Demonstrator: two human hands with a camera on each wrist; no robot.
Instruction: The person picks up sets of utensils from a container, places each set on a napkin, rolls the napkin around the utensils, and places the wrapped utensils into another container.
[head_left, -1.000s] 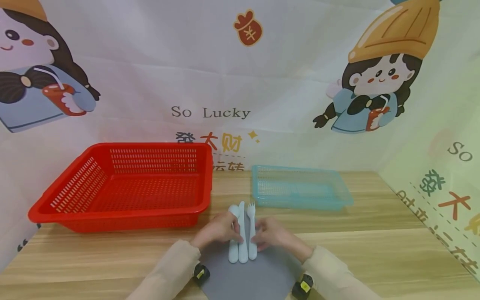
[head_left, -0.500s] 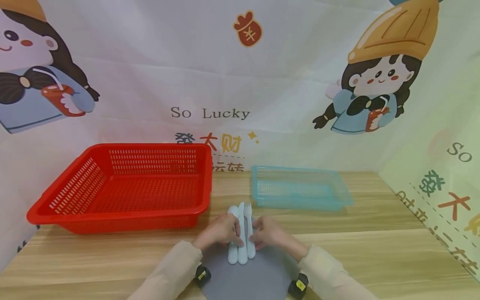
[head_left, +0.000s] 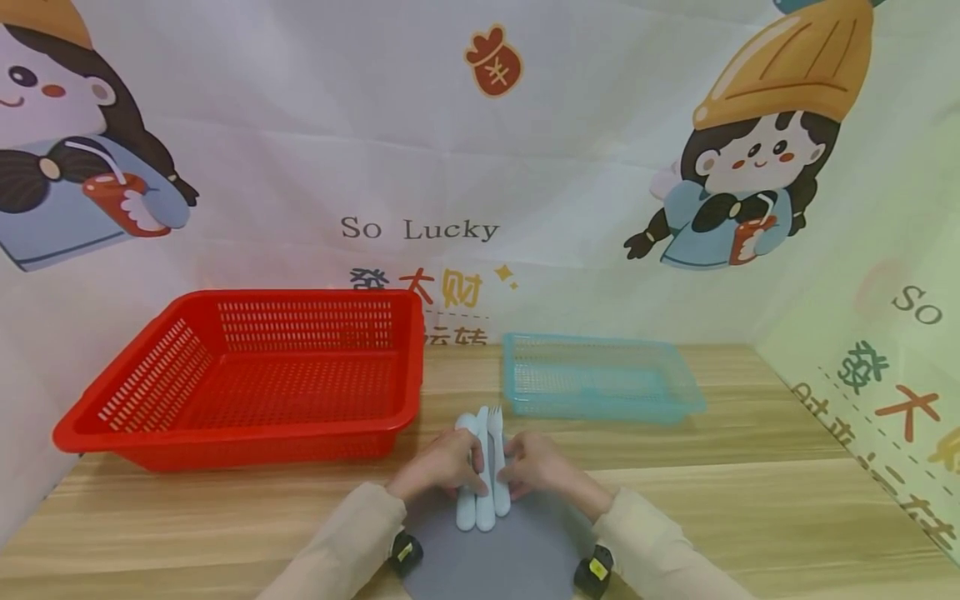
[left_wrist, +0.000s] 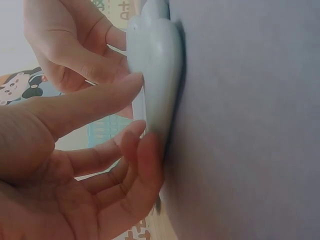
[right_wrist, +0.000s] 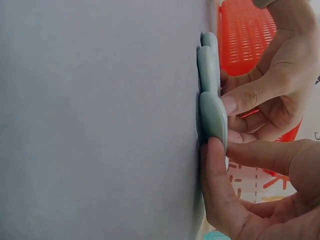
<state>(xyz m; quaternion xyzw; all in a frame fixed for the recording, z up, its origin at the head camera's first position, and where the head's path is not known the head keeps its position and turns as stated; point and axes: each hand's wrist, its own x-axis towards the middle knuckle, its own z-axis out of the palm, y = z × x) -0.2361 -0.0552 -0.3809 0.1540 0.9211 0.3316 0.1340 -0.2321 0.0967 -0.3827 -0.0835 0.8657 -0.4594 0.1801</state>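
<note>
A pale spoon [head_left: 466,511], knife [head_left: 485,510] and fork [head_left: 502,500] lie side by side on a grey mat [head_left: 498,558], handles toward me. My left hand [head_left: 444,460] is on the left of the set, its thumb on the knife and its fingers curled along the spoon's outer side. From the right, my right hand [head_left: 538,463] pinches the fork's handle between thumb and fingers. The right wrist view shows the three handle ends in a row, low over the mat. The fork sits close beside the knife, while the hands partly cover the spoon and fork.
A large red basket [head_left: 240,429] stands at the back left of the wooden table [head_left: 712,517]. Behind the right hand is a smaller light-blue basket [head_left: 600,408]. A printed cloth [head_left: 420,167] hangs as a backdrop behind and at the sides.
My right hand has moved slightly left, bringing the fork in against the knife and narrowing the gap between them. My left hand has stayed nearly in place on the spoon and knife.
</note>
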